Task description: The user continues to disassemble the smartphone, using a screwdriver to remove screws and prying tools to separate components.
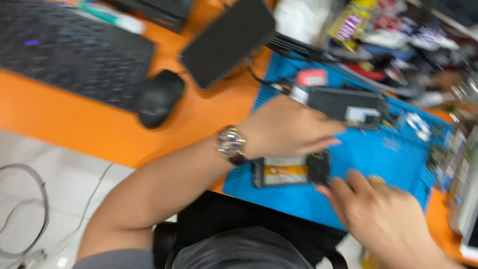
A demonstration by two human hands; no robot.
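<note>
Opened phone on the mat, between two hands

The opened phone (291, 170) lies on the mat (378, 154), left hand (289, 127) over it, right hand (383, 214) just beside; keyboard (69, 50) and mouse (159, 97) sit left on the surface (74, 124)

Two hands: left hand (291, 127) at centre, right hand (383, 216) lower right. One opened phone (291, 169) on one blue mat (378, 154). One keyboard (69, 50) upper left, one mouse (159, 97), one dark phone (226, 40) top centre, one wristwatch (230, 144).
</note>
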